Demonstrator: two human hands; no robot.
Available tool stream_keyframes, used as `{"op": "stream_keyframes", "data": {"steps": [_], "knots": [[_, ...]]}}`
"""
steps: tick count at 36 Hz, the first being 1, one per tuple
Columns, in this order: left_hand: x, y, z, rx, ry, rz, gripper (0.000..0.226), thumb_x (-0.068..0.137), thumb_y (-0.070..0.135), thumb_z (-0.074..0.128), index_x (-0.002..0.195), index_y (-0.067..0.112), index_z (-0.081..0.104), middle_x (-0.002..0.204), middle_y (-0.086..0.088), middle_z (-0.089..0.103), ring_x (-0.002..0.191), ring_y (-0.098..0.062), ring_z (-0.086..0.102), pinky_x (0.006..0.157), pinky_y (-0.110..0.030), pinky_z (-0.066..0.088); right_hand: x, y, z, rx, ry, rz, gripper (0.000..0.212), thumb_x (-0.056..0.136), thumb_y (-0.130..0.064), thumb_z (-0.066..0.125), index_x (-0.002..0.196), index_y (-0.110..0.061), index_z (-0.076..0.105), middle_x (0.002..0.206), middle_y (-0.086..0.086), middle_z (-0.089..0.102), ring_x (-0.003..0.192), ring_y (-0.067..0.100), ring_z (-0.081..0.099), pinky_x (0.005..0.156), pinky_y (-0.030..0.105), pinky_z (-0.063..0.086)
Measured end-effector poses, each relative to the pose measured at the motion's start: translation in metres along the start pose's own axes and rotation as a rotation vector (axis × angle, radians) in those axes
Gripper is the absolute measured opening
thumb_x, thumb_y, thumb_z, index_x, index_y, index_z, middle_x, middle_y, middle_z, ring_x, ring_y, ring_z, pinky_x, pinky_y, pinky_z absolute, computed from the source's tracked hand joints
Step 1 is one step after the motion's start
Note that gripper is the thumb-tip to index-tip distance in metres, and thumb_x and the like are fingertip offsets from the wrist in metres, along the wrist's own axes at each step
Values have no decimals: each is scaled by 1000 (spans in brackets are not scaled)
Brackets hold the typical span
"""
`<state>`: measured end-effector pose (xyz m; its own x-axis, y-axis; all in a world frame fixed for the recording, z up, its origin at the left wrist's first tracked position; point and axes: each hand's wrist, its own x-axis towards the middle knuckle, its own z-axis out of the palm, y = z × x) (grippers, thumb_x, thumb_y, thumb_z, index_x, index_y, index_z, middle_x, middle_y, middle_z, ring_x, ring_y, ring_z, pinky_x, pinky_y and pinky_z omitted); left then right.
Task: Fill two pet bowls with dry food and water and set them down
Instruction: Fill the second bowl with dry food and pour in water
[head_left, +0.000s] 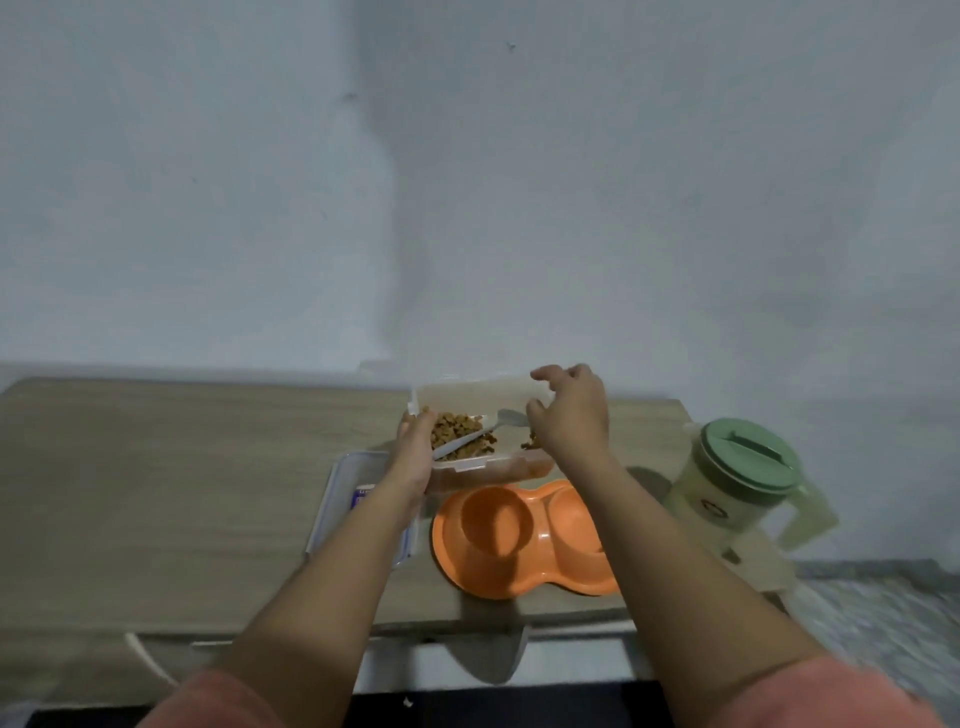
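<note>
The orange double pet bowl (524, 540) sits near the front edge of the table (182, 493), both of its wells bare. Just behind it stands a clear plastic food container (483, 431) holding brown dry kibble (462, 434), with a white spoon (475, 434) lying across the food. The left hand (415, 452) holds the container's left side, its grip wrapped on the wall beside the spoon's handle. The right hand (569, 410) hovers over the container's right end, its grip spread with fingers loosely curved, holding nothing. The container's clear lid (353, 499) lies flat to the left of the bowl, partly under the left forearm. A pale pitcher (743, 483) with a green lid stands on the table's right end, well apart from the bowl.
</note>
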<state>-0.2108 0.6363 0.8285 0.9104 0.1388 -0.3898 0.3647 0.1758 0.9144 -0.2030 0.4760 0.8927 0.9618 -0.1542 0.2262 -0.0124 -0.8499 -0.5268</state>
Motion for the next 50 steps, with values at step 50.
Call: {"op": "stream_keyframes", "data": {"steps": [50], "knots": [[-82,-47,56,3,557,205,51,101,44,27,151,37,19,142,-8,49,123,-32,49,101,-46,41,-18,44,-17,722,-409,332,21,91,-11,48,83,-1,65,59,12,61,47,25,52,40,25,36]]}}
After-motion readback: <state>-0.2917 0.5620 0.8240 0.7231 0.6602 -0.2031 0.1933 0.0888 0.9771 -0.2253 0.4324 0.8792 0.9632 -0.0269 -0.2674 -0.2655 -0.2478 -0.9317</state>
